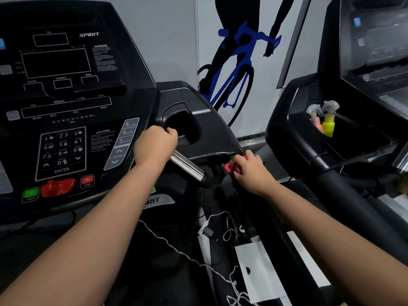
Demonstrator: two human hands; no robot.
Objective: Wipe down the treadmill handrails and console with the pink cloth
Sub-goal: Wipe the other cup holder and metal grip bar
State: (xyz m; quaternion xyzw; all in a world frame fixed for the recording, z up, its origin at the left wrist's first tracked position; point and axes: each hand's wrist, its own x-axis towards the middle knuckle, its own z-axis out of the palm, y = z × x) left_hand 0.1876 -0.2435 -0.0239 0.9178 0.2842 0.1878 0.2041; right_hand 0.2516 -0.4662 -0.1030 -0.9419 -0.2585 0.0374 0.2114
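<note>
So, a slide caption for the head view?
Left hand grips metal handrail; right hand holds pink cloth at black console edge.

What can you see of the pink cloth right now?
Only a small, bright pink, crumpled bunch of the pink cloth shows, poking out from the right hand, whose curled fingers grip it. It sits at the lower right edge of the black console tray. The hand hides the rest.

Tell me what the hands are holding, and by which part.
The left hand grips the chrome handrail at its upper end; the right hand holds the bunched pink cloth, mostly hidden in its grip.
</note>
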